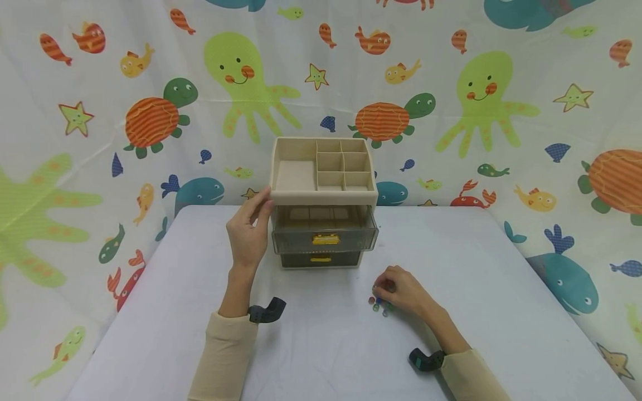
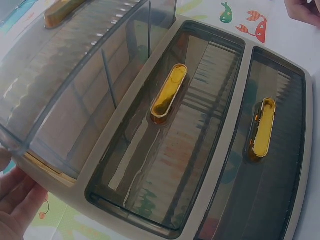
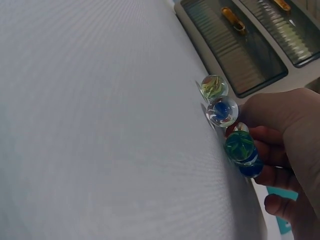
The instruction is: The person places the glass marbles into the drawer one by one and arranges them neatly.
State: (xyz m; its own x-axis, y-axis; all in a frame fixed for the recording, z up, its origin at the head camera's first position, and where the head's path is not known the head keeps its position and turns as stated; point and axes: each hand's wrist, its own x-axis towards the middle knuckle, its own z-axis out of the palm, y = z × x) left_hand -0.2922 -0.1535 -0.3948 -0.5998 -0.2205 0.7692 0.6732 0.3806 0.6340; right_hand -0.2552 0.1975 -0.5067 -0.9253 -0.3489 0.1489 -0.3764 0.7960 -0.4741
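Note:
A cream desktop organizer (image 1: 324, 198) with smoky see-through drawers stands on the white table, its upper drawer (image 1: 326, 239) pulled out. My left hand (image 1: 248, 234) touches the organizer's left side near the top, fingers fairly straight. In the left wrist view, its fingers (image 2: 22, 192) rest by the frame's corner. My right hand (image 1: 403, 291) is low over the table, thumb and fingers curled together at a small marble (image 1: 374, 288). Beside and below the fingertips lie several glass marbles: a reddish one (image 1: 371, 300), a blue-swirled one (image 3: 222, 111), a yellow-green one (image 3: 213, 87) and a green one (image 3: 240, 145).
Two lower drawers with gold handles (image 2: 169, 92) are pushed in. Open compartments (image 1: 331, 181) divide the organizer's top. A sea-animal curtain (image 1: 311, 106) hangs behind and beside the white-covered table (image 1: 200, 256). Each wrist carries a black camera mount (image 1: 268, 311).

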